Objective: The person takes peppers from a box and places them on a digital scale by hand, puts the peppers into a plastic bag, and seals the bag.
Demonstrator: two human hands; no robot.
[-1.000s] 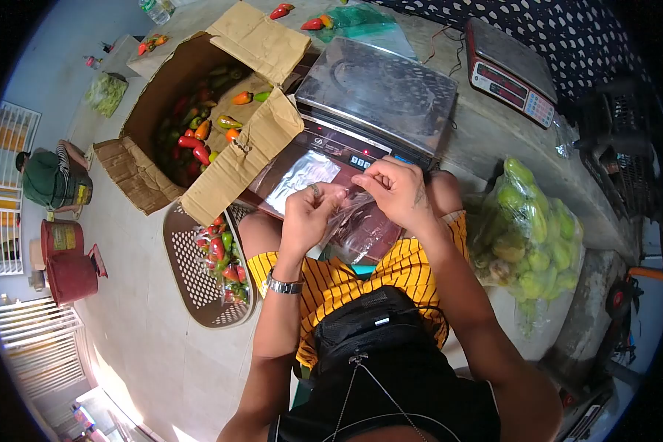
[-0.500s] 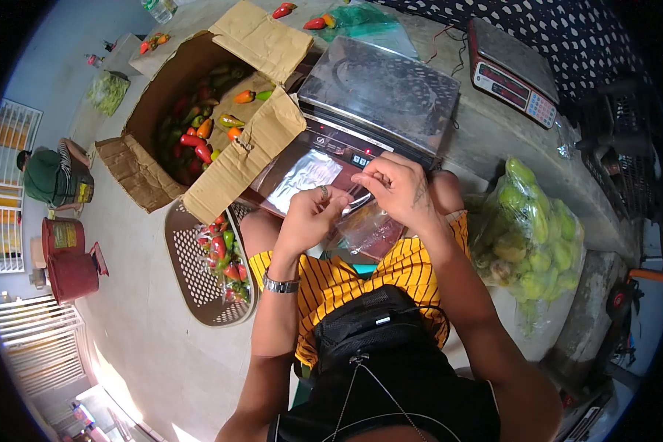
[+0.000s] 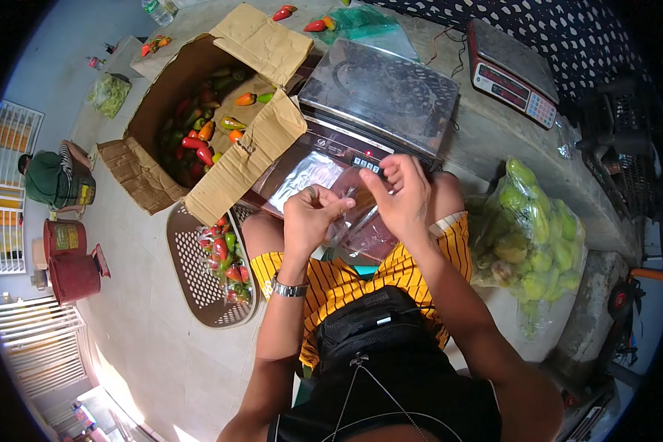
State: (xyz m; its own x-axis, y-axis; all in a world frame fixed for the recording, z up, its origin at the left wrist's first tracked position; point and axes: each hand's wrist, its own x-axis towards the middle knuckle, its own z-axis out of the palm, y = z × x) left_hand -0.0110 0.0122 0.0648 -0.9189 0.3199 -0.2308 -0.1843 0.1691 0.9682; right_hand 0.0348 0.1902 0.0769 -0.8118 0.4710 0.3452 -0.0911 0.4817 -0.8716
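Observation:
A clear plastic bag [image 3: 361,230] hangs over my lap, its film thin and shiny. My left hand [image 3: 309,219] pinches the bag's upper edge between thumb and fingertips. Close beside the film is my right hand [image 3: 404,195], its thumb apart from its loosely curled fingers and nothing visible gripped in it. Just beyond both hands stands a scale [image 3: 379,96] with a dusty metal platform and a lit red light. A silvery sheet [image 3: 306,180] lies near its front.
An open cardboard box [image 3: 228,173] of red, orange and green peppers stands to the left. Below it is a basket [image 3: 191,283] with bagged peppers. Bagged green vegetables [image 3: 538,243] lie right, beneath a second scale [image 3: 512,85]. A person [image 3: 55,177] bends at far left.
My right thumb and fingers have parted from their pinch, and the hand has turned slightly. My left hand stays on the bag, which hangs a little differently.

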